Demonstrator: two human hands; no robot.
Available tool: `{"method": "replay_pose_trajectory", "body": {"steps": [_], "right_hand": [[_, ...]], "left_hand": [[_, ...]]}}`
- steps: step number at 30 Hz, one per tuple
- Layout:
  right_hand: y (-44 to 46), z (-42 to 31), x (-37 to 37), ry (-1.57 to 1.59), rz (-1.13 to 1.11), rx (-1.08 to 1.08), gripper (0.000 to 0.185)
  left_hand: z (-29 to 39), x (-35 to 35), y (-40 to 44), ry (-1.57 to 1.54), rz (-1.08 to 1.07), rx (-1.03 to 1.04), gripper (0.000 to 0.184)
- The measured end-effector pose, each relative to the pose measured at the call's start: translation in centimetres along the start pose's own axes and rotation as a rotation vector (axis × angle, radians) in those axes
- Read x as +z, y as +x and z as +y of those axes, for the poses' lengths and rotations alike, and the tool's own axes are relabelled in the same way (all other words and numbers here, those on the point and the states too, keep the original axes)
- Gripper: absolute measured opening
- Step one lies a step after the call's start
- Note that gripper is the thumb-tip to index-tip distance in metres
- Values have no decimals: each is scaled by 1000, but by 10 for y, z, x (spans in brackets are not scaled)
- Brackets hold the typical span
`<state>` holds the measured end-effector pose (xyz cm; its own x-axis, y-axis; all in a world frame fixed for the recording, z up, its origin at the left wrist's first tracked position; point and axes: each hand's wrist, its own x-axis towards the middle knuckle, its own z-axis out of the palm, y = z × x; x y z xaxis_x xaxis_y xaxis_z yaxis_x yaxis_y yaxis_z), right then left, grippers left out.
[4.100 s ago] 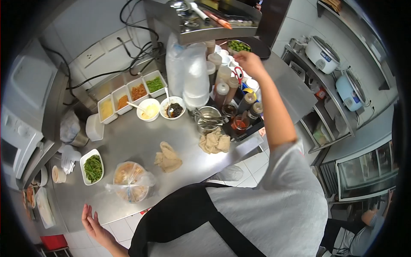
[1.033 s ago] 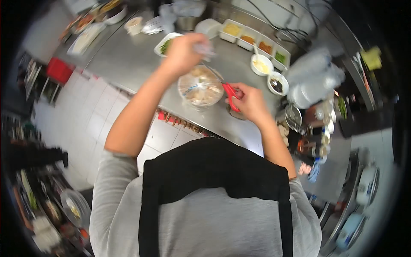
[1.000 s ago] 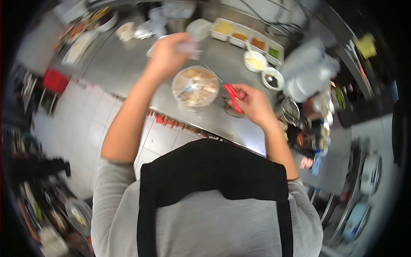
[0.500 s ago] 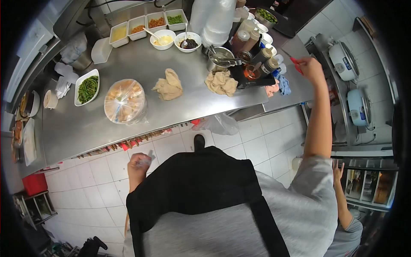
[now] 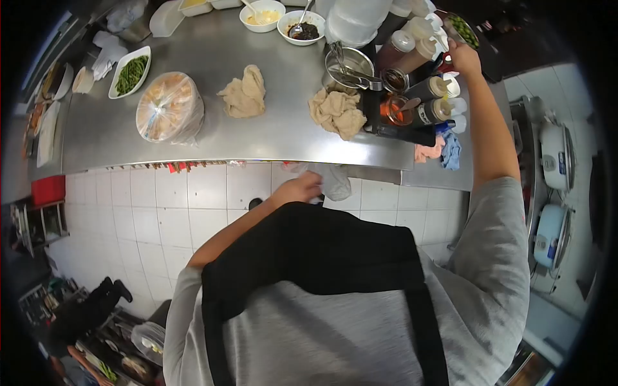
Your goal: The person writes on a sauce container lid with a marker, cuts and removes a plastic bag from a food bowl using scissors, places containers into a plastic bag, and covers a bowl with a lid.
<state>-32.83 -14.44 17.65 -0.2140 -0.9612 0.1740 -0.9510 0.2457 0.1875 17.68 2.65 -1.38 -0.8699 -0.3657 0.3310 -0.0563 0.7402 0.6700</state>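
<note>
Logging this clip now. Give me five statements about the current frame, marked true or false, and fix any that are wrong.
1. The right hand is at the red scissors, next to the bottles. True.
2. The plastic-wrapped bowl stands between the dish of green beans and a beige cloth. True.
3. The left hand rests on the plastic-wrapped bowl. False: it is apart from the bowl, in front of the counter.
4. A spoon leans in the white bowl of dark sauce. True.
5. Only one beige cloth lies on the counter. False: there are two, the second by the metal pot.
</note>
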Motion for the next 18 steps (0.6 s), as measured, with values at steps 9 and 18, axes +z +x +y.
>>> {"method": "replay_pose_trajectory", "body": {"steps": [9, 18], "right_hand": [[-62, 13, -56, 305, 459, -324, 28], [-154, 33, -105, 469, 281, -133, 33]], "left_hand": [[-105, 133, 33, 173, -140, -812, 40], [-77, 79, 40, 211, -920, -762, 49]]}}
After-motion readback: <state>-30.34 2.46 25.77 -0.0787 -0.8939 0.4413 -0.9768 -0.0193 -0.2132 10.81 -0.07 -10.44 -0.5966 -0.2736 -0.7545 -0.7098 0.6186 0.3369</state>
